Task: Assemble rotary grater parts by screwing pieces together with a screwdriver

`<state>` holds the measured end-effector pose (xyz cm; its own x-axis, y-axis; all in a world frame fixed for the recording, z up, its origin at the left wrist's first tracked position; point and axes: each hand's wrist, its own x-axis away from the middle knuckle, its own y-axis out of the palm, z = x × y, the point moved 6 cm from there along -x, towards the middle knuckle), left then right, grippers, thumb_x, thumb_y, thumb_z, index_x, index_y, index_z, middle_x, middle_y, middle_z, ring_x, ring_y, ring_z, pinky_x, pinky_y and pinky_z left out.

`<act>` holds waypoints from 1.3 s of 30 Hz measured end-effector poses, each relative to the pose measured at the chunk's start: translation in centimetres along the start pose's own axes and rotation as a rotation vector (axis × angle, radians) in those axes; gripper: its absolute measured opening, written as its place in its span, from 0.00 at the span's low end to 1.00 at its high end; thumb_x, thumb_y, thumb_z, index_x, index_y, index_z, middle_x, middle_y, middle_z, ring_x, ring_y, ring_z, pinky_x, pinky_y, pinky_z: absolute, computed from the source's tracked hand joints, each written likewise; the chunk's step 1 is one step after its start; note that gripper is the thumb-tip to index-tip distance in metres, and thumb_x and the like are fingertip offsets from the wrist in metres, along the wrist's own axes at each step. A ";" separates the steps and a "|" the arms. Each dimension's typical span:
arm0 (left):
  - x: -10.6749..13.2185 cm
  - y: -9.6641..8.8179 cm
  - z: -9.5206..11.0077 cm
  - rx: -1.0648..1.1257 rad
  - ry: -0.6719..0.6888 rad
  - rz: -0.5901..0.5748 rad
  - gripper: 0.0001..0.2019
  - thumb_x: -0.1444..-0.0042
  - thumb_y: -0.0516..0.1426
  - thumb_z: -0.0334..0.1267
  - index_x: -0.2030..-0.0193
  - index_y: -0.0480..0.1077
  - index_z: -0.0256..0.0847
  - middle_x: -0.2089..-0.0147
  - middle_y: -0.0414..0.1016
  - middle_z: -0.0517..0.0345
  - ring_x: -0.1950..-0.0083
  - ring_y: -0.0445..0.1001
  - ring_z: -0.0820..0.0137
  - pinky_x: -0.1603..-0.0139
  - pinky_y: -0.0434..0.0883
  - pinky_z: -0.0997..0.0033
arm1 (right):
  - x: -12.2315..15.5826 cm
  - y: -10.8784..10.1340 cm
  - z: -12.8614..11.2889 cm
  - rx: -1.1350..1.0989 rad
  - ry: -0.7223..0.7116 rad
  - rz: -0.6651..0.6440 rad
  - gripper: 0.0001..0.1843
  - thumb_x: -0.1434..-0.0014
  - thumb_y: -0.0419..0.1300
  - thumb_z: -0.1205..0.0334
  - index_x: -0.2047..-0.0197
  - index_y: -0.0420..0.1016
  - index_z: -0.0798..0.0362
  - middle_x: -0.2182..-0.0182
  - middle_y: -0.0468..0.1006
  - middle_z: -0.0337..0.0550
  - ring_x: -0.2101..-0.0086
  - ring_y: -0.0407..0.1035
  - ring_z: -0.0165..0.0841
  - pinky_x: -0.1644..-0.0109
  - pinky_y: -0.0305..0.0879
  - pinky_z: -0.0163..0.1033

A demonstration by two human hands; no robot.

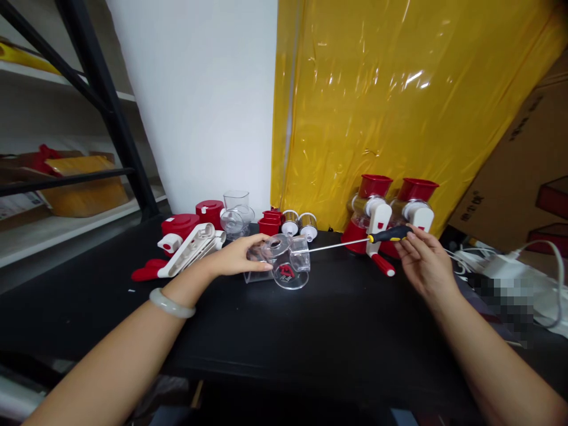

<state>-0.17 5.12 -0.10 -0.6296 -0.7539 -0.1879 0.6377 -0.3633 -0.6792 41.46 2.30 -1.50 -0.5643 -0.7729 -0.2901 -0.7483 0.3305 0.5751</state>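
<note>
My left hand [237, 255] grips a clear plastic housing [284, 263] lying on its side on the black table [310, 331]; a small red piece shows inside it. My right hand [421, 260] pinches the black-and-yellow handle of a screwdriver [390, 235]. Its long thin shaft runs left, and the tip reaches the clear housing's right side. A pale bangle [171, 303] sits on my left wrist.
Two assembled red-and-white grinders [393, 216] stand behind the screwdriver against yellow plastic sheeting [399, 100]. Red and white parts [186, 239], clear cups [237, 213] and metal drums [299, 223] lie at the back left. White cables [510, 266] crowd the right edge; a shelf rack [66, 177] stands left.
</note>
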 end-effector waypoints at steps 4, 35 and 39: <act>0.0 0.0 -0.1 -0.007 0.001 0.003 0.30 0.46 0.67 0.50 0.40 0.67 0.41 0.44 0.78 0.45 0.46 0.78 0.55 0.51 0.74 0.58 | -0.1 0.0 -0.1 -0.019 -0.002 -0.048 0.18 0.58 0.76 0.67 0.62 0.81 0.49 0.64 0.84 0.37 0.65 0.79 0.28 0.58 0.78 0.34; -0.1 -0.1 -0.1 0.008 0.017 0.007 0.29 0.46 0.68 0.48 0.40 0.67 0.42 0.45 0.79 0.47 0.47 0.79 0.56 0.50 0.74 0.59 | 0.3 0.8 0.4 0.065 -0.042 -0.076 0.20 0.58 0.79 0.52 0.66 0.82 0.55 0.62 0.85 0.50 0.59 0.81 0.37 0.47 0.77 0.42; -0.1 -0.1 0.0 0.005 0.019 0.003 0.29 0.46 0.67 0.48 0.40 0.67 0.42 0.45 0.79 0.46 0.47 0.79 0.56 0.50 0.74 0.59 | 0.4 1.1 0.6 0.040 -0.016 -0.135 0.22 0.55 0.78 0.50 0.61 0.81 0.53 0.60 0.84 0.51 0.56 0.81 0.38 0.44 0.76 0.44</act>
<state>-0.17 5.19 -0.06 -0.6361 -0.7443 -0.2032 0.6415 -0.3639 -0.6753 40.20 2.69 -1.49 -0.4627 -0.8031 -0.3755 -0.8311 0.2456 0.4989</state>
